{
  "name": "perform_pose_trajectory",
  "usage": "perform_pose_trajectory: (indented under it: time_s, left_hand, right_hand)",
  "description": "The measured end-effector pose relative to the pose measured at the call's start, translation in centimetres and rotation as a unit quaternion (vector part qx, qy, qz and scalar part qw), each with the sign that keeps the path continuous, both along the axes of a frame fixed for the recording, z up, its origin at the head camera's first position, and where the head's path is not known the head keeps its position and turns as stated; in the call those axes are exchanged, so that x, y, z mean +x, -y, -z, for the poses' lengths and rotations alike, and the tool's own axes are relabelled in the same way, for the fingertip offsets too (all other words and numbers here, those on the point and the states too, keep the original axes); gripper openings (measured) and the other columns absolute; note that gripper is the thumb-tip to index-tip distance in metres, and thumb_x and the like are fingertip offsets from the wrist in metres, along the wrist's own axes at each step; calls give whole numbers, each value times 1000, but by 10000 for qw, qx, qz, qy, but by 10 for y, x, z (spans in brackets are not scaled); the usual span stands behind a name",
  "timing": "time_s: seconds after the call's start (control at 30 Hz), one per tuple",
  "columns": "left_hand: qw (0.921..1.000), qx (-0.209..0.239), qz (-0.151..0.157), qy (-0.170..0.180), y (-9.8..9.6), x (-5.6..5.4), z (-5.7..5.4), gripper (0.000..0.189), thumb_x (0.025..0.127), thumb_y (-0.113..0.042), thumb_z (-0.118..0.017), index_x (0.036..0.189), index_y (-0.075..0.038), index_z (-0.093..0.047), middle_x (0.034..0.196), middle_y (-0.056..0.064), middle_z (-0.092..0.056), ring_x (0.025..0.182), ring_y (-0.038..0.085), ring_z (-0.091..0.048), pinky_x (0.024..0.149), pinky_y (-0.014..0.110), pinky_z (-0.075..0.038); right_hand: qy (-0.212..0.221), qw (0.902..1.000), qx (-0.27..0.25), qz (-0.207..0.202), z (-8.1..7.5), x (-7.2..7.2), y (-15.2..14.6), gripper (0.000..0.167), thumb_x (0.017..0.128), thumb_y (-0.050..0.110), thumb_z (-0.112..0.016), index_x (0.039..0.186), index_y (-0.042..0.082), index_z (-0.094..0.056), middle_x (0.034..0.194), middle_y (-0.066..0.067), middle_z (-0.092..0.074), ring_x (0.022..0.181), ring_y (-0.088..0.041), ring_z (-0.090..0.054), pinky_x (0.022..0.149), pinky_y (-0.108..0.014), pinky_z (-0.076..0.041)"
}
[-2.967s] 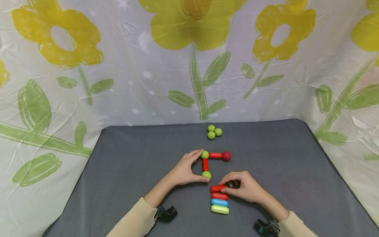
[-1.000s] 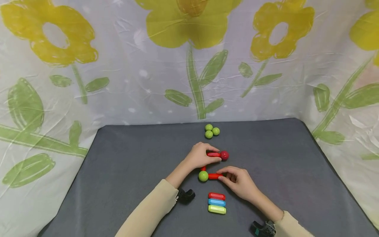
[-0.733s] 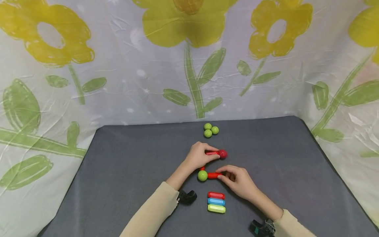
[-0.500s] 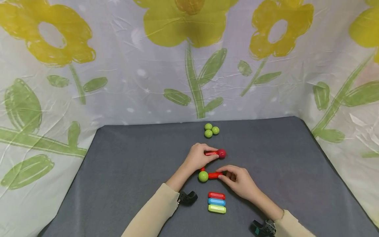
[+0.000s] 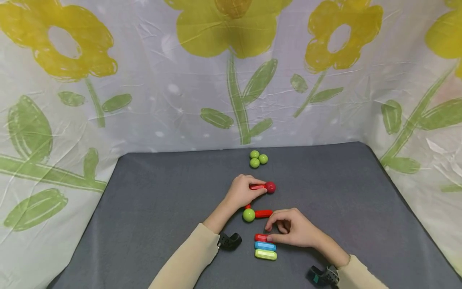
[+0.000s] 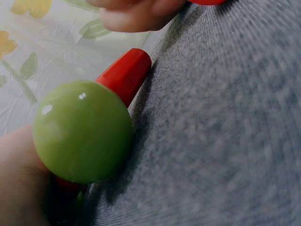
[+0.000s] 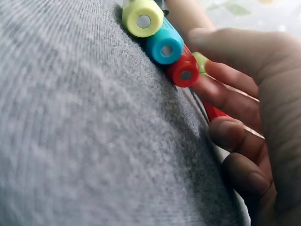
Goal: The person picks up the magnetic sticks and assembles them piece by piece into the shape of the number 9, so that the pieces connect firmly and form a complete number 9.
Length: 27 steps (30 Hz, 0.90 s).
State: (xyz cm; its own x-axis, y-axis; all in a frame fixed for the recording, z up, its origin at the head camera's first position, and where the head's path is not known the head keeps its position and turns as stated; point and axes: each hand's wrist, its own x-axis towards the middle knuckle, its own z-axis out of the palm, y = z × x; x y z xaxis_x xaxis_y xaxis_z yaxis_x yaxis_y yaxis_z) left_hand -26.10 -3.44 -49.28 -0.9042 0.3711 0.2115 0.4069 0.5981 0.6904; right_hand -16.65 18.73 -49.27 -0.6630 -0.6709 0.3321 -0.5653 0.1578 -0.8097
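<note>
My left hand (image 5: 242, 192) pinches the far red magnetic rod (image 5: 257, 187), which has a red ball (image 5: 270, 187) at its right end. Under that hand another red rod (image 5: 247, 206) runs toward me to a green ball (image 5: 248, 215); the corner joint is hidden. A third red rod (image 5: 263, 213) sticks out rightward from this green ball (image 6: 83, 132). My right hand (image 5: 294, 228) is at a loose red rod (image 5: 260, 237), its thumb over the right end and its fingers loosely bent on the far side. Metal tips show on the loose rods, including the red one (image 7: 184, 74).
Beside the loose red rod lie a blue rod (image 5: 265, 246) and a yellow-green rod (image 5: 266, 254) in a row. Three green balls (image 5: 254, 162) sit together near the back edge of the grey table (image 5: 173, 192). A flowered cloth (image 5: 159, 80) hangs behind.
The right hand took a red rod from the row, set it against the near green ball, let go, and moved back to the row. The left hand shifted from the green balls to the far rod.
</note>
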Motion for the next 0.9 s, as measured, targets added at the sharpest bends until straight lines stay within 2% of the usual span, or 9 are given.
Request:
perform_pose_trajectory:
  time_s: [0.1, 0.37, 0.53, 0.67, 0.8, 0.9]
  left_hand:
    - [10000, -16, -4, 40, 0, 0, 0, 26, 95, -34, -82, 117, -22, -85, 104, 0, -80, 97, 20, -65, 83, 33, -50]
    - [10000, 5, -16, -5, 0, -1, 2, 26, 95, -34, -82, 117, -21, -85, 106, 1, -81, 97, 20, -65, 82, 32, -50]
    - [10000, -13, -18, -18, 0, -2, 2, 26, 95, -34, -82, 117, -21, -85, 106, 0, -81, 97, 20, -66, 83, 33, -51]
    - [10000, 4, -8, -12, -1, -1, 2, 26, 95, -34, -82, 117, -21, -85, 107, 0, -81, 96, 19, -65, 82, 32, -50]
    - [10000, 47, -5, -17, -1, 0, 2, 25, 95, -33, -82, 117, -21, -85, 105, 0, -80, 94, 19, -64, 81, 32, -49]
    - [10000, 47, -26, -1, 0, 0, 1, 24, 95, -33, -82, 117, -22, -85, 104, 0, -80, 93, 18, -64, 79, 31, -49]
  right_hand:
    - [51, 9997, 191, -167, 1, 0, -1, 13, 92, 18, -87, 101, 23, -80, 81, 9, -68, 54, 2, -43, 50, -16, -40]
    - [-304, 9978, 418, -427, -1, -2, -2, 19, 93, 11, -84, 104, 25, -80, 95, 6, -75, 58, 4, -46, 52, -14, -42]
    - [-474, 9976, 270, -432, -1, -2, -1, 20, 92, 8, -84, 104, 24, -80, 95, 4, -75, 57, 5, -45, 51, -14, -41]
    - [-460, 9981, 101, -392, 1, -2, -1, 21, 92, 6, -84, 105, 22, -80, 95, 2, -75, 57, 3, -44, 50, -14, -40]
    - [-205, 9993, -150, -276, 2, -4, -3, 21, 92, 3, -83, 106, 18, -80, 96, -4, -75, 55, -6, -45, 51, -15, -41]
    - [-19, 9995, -258, 188, 0, -8, -7, 22, 91, 1, -83, 106, 17, -80, 95, -2, -73, 56, -7, -44, 51, -17, -40]
